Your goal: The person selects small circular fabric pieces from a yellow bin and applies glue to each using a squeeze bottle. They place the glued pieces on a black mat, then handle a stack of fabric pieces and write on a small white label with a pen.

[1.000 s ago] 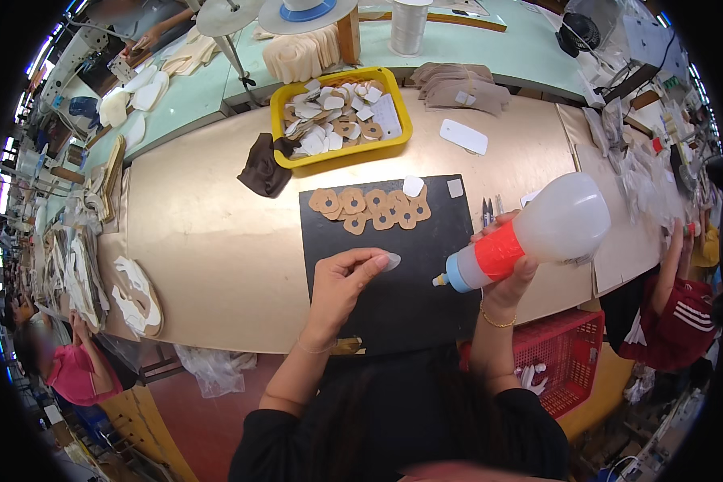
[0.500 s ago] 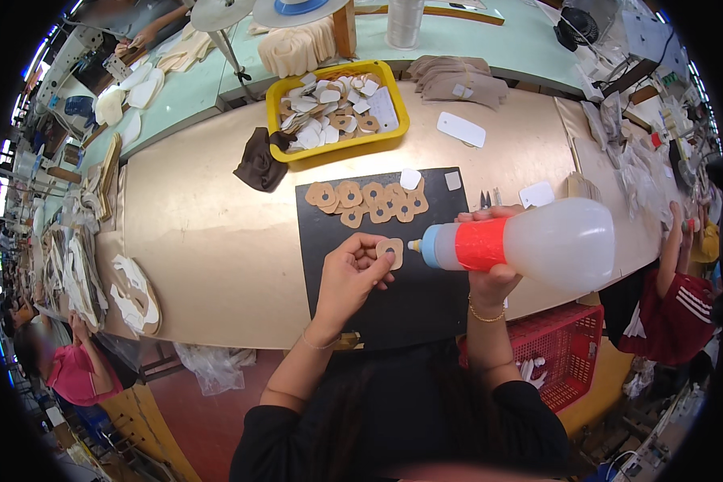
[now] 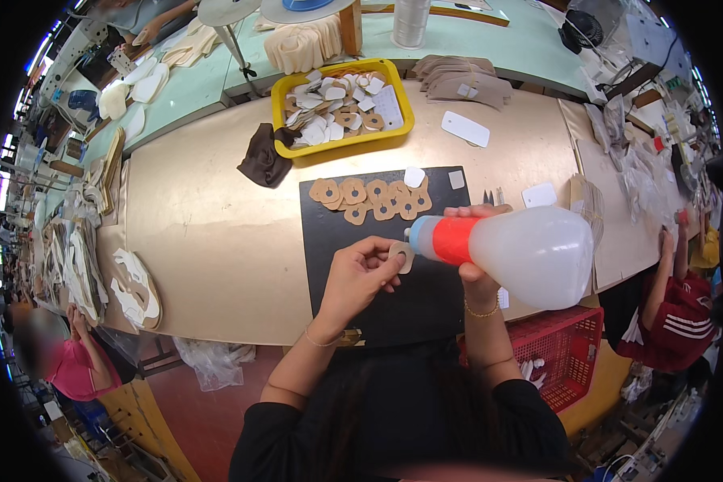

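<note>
My left hand (image 3: pixel 360 273) pinches a small tan patch (image 3: pixel 405 251) with rounded corners, its face turned toward the bottle. In my right hand (image 3: pixel 475 277) is a big translucent squeeze bottle (image 3: pixel 538 253) with a red band and a light blue cap, tilted onto its side. The bottle's nozzle touches or nearly touches the patch's upper edge; I cannot tell which. Both hands are above a black mat (image 3: pixel 337 249). On the mat's far part lie several overlapping brown flower-shaped pieces (image 3: pixel 377 193) with dark centres, and a white piece (image 3: pixel 414 177) rests on them.
A yellow tray (image 3: pixel 341 149) full of white and brown pieces stands beyond the mat, a dark cloth (image 3: pixel 263 159) beside it. White cards (image 3: pixel 466 128) and brown stacks (image 3: pixel 464 84) lie at right. A red crate (image 3: pixel 566 357) is below the table. People work at both sides.
The bottle has moved left and its base has swung down, bringing the nozzle to the patch's edge. My left hand has shifted slightly right with the patch.
</note>
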### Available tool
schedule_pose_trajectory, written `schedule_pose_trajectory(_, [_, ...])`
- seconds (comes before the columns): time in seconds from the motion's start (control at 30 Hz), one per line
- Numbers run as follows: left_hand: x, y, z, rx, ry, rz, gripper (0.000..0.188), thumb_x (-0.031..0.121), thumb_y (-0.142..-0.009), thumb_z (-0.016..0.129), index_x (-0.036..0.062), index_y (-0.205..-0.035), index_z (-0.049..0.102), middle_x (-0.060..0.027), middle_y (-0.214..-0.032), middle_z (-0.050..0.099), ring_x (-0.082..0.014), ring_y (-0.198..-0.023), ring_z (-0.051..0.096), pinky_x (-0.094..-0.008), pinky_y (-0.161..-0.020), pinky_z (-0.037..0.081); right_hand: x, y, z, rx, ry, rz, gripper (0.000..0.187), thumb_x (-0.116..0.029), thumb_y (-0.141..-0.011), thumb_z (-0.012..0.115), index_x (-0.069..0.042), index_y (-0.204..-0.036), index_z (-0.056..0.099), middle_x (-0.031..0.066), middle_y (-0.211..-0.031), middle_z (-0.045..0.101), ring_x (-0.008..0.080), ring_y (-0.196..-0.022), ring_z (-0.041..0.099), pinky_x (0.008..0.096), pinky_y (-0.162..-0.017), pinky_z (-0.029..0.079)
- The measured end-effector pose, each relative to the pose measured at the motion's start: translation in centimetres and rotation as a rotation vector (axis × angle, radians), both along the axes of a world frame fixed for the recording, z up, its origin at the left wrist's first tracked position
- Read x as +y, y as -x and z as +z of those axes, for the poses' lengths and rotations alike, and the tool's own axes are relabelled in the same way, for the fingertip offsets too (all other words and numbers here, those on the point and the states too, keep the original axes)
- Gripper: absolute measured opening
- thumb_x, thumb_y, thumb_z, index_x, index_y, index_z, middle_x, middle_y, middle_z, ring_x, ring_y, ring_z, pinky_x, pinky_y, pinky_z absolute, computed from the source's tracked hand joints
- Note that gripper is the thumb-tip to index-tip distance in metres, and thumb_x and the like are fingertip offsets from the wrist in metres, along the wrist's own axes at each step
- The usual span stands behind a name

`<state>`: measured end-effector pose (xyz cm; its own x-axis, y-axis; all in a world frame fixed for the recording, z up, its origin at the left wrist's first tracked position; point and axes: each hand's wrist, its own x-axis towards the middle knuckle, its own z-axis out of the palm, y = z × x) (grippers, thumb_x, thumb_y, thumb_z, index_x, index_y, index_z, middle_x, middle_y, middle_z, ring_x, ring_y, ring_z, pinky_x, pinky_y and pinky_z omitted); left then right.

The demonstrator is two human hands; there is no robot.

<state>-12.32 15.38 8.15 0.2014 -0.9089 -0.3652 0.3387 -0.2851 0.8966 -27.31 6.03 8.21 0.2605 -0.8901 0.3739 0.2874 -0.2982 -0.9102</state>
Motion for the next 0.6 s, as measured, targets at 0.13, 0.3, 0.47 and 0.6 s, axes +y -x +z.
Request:
schedule_pose_trajectory(0.13, [-0.2,0.1,-0.1,-0.008,-0.007,0.028,0.020,0.012,-0.088,0.064,-0.0046,-0.101,0.062,-0.0046,-0.077,0.064,-0.0073,-0.062,0.059,-0.0196,-0.055,0.049,0.1,0.5,0.3,-0.093,-0.038,-0.056,0.091,-0.065,-0.057,0.076,0.001,-0.112,0.048,0.0097,-0.099,0.056,0.0234,-0.090,0.062,0.0407,-0.084,0.054])
schedule_pose_trajectory(0.3, [-0.5,0.2,-0.4,-0.070,0.009,0.071,0.020,0.010,-0.088,0.064,-0.0050,-0.100,0.062,-0.0048,-0.075,0.064,-0.0074,-0.061,0.059,-0.0192,-0.055,0.048,0.6,1.5,-0.3,-0.085,-0.077,0.021,0.092,-0.067,-0.058,0.075,0.002,-0.113,0.048,0.0098,-0.098,0.057,0.0236,-0.088,0.063,0.0394,-0.082,0.055])
schedule_pose_trajectory(0.47, [-0.5,0.6,-0.5,-0.161,0.040,0.104,0.019,0.009,-0.088,0.065,-0.0057,-0.099,0.061,-0.0052,-0.074,0.064,-0.0075,-0.060,0.059,-0.0190,-0.055,0.048,0.6,1.4,-1.8,-0.243,-0.056,0.255,0.088,-0.047,-0.058,0.086,0.000,-0.121,0.047,0.0085,-0.113,0.052,0.0213,-0.106,0.057,0.0391,-0.094,0.050])
schedule_pose_trajectory(0.6, [-0.6,0.5,-0.3,-0.140,0.052,0.107,0.019,0.009,-0.088,0.065,-0.0057,-0.099,0.062,-0.0054,-0.075,0.064,-0.0082,-0.059,0.060,-0.0193,-0.054,0.048,1.0,1.5,-2.1,-0.199,-0.127,0.248,0.086,-0.045,-0.060,0.086,0.000,-0.122,0.047,0.0097,-0.116,0.051,0.0219,-0.106,0.058,0.0384,-0.093,0.050])
